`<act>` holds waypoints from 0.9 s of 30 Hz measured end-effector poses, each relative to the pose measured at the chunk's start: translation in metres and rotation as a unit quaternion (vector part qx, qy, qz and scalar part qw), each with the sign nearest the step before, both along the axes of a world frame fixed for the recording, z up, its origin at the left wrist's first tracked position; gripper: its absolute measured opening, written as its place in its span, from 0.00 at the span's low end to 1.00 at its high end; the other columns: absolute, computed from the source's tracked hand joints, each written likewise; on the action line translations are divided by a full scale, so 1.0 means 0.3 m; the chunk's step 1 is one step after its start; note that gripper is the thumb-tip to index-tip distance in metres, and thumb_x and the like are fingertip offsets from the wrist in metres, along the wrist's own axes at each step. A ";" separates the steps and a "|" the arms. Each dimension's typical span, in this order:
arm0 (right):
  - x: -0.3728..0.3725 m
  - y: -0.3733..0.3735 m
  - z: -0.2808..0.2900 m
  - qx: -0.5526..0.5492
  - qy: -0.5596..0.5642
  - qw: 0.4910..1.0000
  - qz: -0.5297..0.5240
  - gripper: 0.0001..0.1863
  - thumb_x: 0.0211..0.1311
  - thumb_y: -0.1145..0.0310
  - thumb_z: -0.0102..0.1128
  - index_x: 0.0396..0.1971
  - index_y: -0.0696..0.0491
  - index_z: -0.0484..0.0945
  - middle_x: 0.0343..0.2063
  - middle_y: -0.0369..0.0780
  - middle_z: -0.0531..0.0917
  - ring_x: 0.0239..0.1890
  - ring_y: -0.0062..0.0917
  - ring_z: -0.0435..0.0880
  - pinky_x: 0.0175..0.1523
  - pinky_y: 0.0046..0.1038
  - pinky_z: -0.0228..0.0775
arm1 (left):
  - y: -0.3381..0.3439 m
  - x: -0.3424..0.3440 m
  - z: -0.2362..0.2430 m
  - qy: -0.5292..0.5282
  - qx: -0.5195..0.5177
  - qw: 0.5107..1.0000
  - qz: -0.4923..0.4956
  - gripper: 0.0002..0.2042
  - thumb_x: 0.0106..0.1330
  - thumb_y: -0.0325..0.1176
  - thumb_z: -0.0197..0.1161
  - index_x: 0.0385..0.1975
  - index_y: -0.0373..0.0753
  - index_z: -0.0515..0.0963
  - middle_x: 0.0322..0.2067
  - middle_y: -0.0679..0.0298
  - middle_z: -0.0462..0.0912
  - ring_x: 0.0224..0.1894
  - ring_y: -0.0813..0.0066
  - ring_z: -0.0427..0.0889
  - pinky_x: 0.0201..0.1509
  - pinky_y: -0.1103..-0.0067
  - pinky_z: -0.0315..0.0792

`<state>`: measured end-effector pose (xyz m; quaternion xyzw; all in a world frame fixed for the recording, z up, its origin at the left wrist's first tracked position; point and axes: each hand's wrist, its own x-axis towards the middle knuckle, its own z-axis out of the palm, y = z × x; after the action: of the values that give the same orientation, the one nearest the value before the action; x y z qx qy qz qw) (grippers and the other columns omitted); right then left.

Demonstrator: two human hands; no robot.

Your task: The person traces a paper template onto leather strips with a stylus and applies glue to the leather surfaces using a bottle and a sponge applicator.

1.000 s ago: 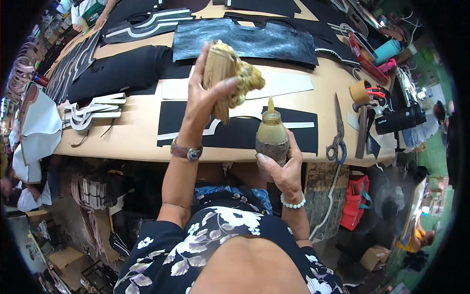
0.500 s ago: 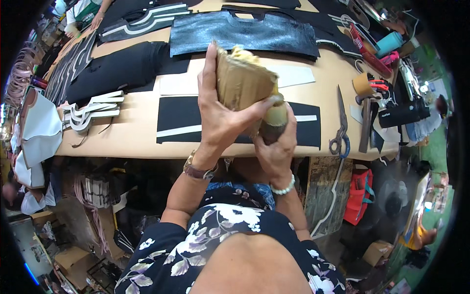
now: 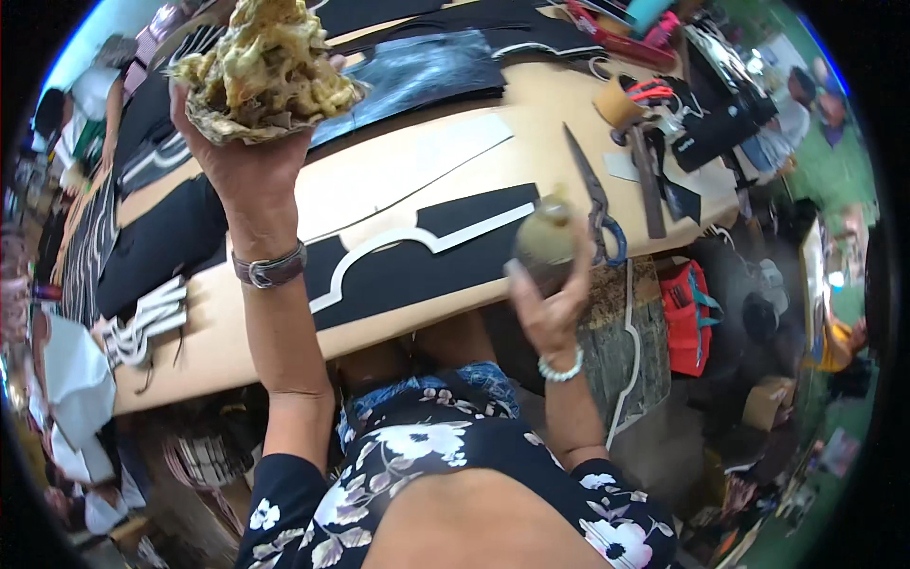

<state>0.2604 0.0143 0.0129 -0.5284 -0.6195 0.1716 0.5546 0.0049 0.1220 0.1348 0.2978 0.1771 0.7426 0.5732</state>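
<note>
My left hand [image 3: 248, 175] is raised at the far left of the table, its fingers wrapped under a knobbly, yellowish-brown lump [image 3: 268, 71] that looks like hardened glue on a ragged brown base. In my right hand [image 3: 557, 318], near the table's front edge, is a rounded, dull green-yellow bottle [image 3: 548, 237] with a small tip. Motion blurs the bottle. Between my hands lies a black panel [image 3: 393, 289] with a curved white strip [image 3: 417, 237] on it. Right of the bottle rest scissors [image 3: 595, 190] with blue on the handle.
Folded black cloth [image 3: 171, 247] and white strips [image 3: 147, 318] are at the left. A shiny dark sheet [image 3: 417, 81] lies farther back. On the right are a hammer [image 3: 649, 180], a tan tape roll [image 3: 616, 102] and a black cylinder [image 3: 716, 133]. A person [image 3: 90, 109] stands at the far left.
My hands have parted: the left went up and left with the lump, the right moved right with the bottle. The view has turned, and the panel's curved strip now shows.
</note>
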 end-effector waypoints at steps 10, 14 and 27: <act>0.466 0.235 -0.171 0.051 0.055 0.974 -0.216 0.47 0.50 0.65 0.66 0.63 0.63 0.45 0.58 0.55 0.59 0.60 0.38 0.63 0.62 0.36 0.56 | 0.293 0.497 -0.147 -0.070 -0.256 0.940 -0.212 0.28 0.63 0.55 0.44 0.55 0.42 0.67 0.54 0.53 0.69 0.57 0.56 0.67 0.61 0.54 0.59; 0.452 0.234 -0.172 -0.027 0.112 0.974 -0.196 0.41 0.52 0.63 0.66 0.60 0.62 0.52 0.53 0.52 0.67 0.54 0.36 0.68 0.58 0.35 0.60 | 0.464 0.649 -0.285 -0.062 -0.246 0.934 -0.251 0.25 0.66 0.50 0.40 0.55 0.41 0.66 0.54 0.54 0.70 0.57 0.58 0.68 0.63 0.58 0.59; 0.477 0.225 -0.188 -0.044 0.130 0.972 -0.193 0.39 0.51 0.63 0.67 0.58 0.62 0.56 0.50 0.48 0.69 0.51 0.33 0.69 0.57 0.34 0.59 | 0.723 0.909 -0.548 0.260 -0.229 0.934 -0.086 0.13 0.66 0.29 0.50 0.48 0.36 0.71 0.43 0.61 0.77 0.38 0.73 0.79 0.35 0.77 0.77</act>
<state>0.4035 0.0818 -0.0436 -0.6347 -0.4202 0.1559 0.6295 0.2775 0.3389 -0.0296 0.3556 0.4588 0.5261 0.6215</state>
